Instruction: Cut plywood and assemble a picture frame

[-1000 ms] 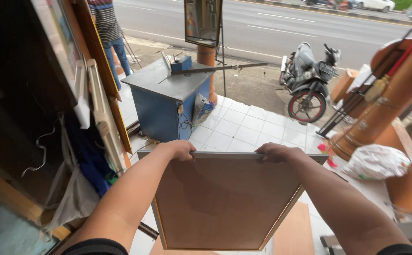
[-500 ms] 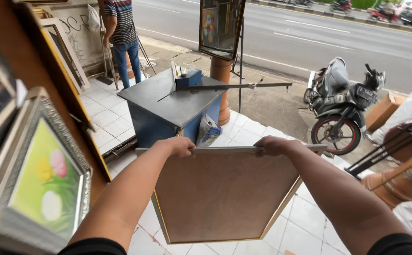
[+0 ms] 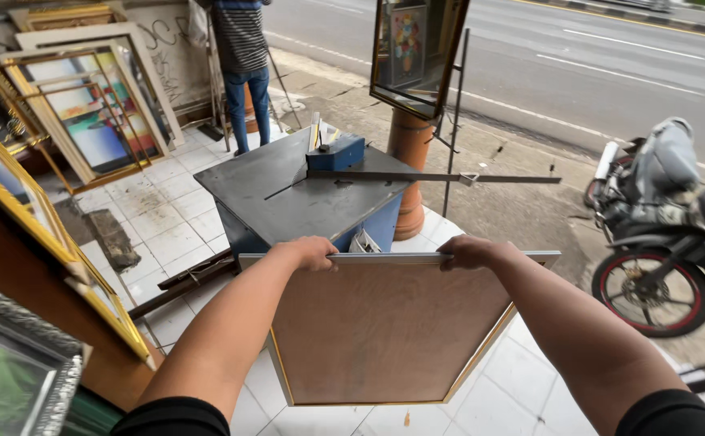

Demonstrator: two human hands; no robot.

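Observation:
I hold a framed picture (image 3: 384,331) out in front of me, its brown backing board facing me and a pale frame edge on top. My left hand (image 3: 310,251) grips the top edge left of centre. My right hand (image 3: 467,250) grips the same edge right of centre. Just beyond the frame stands a blue machine table (image 3: 288,194) with a dark grey top, a blue cutter head (image 3: 334,152) and a long metal guide bar (image 3: 449,178).
Framed paintings (image 3: 102,105) lean against the left wall, with gold-framed ones (image 3: 13,202) close at my left. A person in a striped shirt and jeans (image 3: 243,64) stands behind the table. A hanging framed picture (image 3: 415,48), a motorcycle (image 3: 667,226) and the road lie ahead and right.
My view has swung left and forward: the table now sits straight ahead, the motorcycle slid to the right edge, and more leaning paintings appear at left. Both hands kept their grip on the frame.

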